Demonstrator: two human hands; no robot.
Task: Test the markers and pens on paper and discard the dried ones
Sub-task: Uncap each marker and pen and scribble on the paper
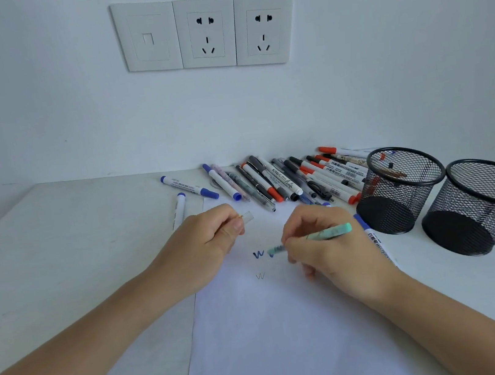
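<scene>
A white sheet of paper [281, 336] lies on the desk with a blue squiggle [258, 253] and a faint grey one [260, 276] on it. My right hand [321, 240] grips a mint-green pen [327, 233], its tip at the paper just right of the blue squiggle. My left hand [209, 241] rests on the paper's left edge and pinches the pen's clear cap [246, 217]. A pile of several markers and pens [286, 178] lies at the back of the desk.
Two black mesh pen cups stand on the right, the nearer-left one [400, 190] and the right one [483, 203]. A blue-capped whiteboard marker [376, 242] lies beside my right hand. Two blue markers [188, 188] lie at back left. Wall sockets [205, 31] hang above.
</scene>
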